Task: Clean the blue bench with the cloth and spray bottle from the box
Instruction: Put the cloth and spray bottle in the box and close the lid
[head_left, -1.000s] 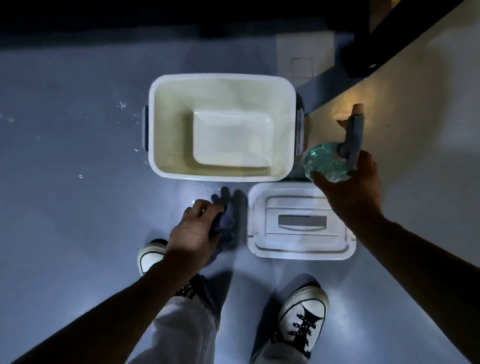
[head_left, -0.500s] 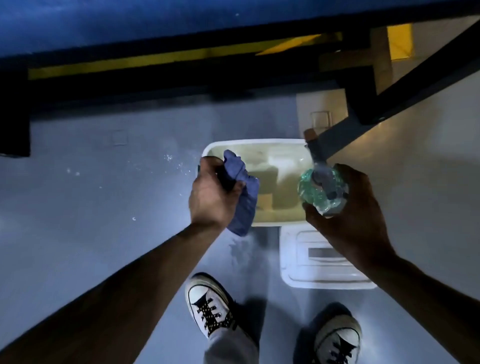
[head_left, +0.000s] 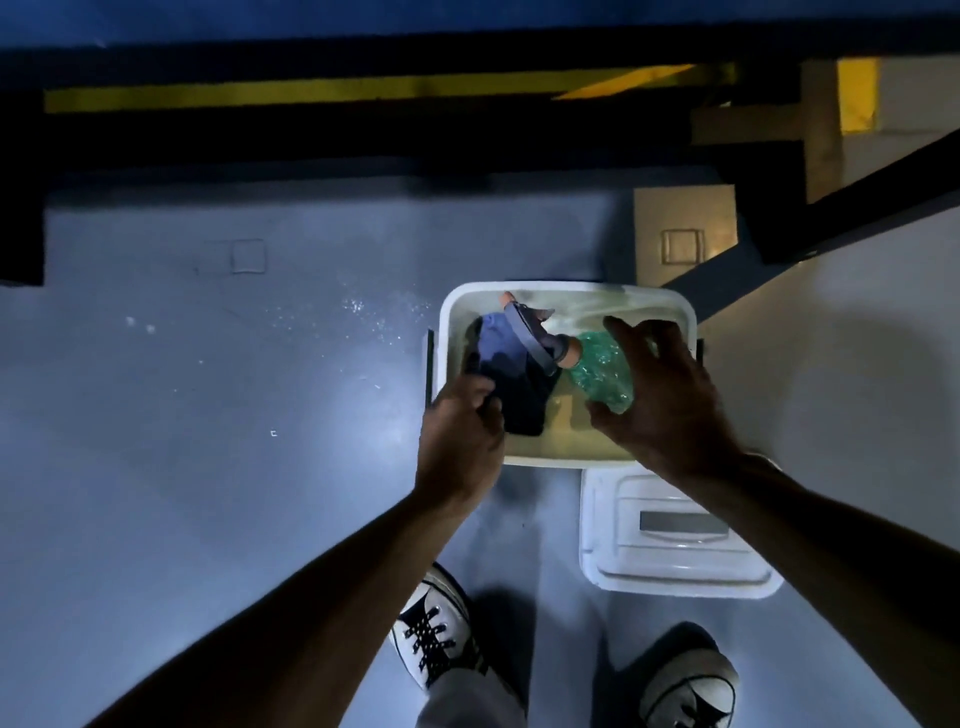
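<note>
A: Where are the cloth and the bottle?

B: Both are over the open white box (head_left: 566, 457), which sits on the grey floor (head_left: 208, 415). The blue cloth (head_left: 511, 371) hangs in the box's left half, its dark lower end near the front wall. The spray bottle (head_left: 597, 371) lies tilted across the middle, its green body toward the right and its grey trigger head (head_left: 530, 332) pointing to the far-left corner, over the cloth's upper part.

A: What is the left hand doing?

B: The left hand (head_left: 460, 441) is at the box's front-left corner, fingers curled and pinching the cloth's near-left edge.

A: And the right hand?

B: The right hand (head_left: 670, 400) is over the right half of the box, fingers spread and curved around the green body. The thumb is just under the bottle's base and the fingertips sit above it. It is motion-blurred, so I cannot tell whether any finger is touching the bottle.

A: Anything else near the box?

B: The white lid (head_left: 675, 535) lies flat on the floor, just in front of the box's front-right corner, handle side up. Two white lace-up shoes show at the bottom: the left shoe (head_left: 434, 634) and the right shoe (head_left: 691, 686). Beyond the box, the blue bench (head_left: 363, 18) runs across the top edge, with a dark frame and a yellow bar (head_left: 311, 93) beneath it.
</note>
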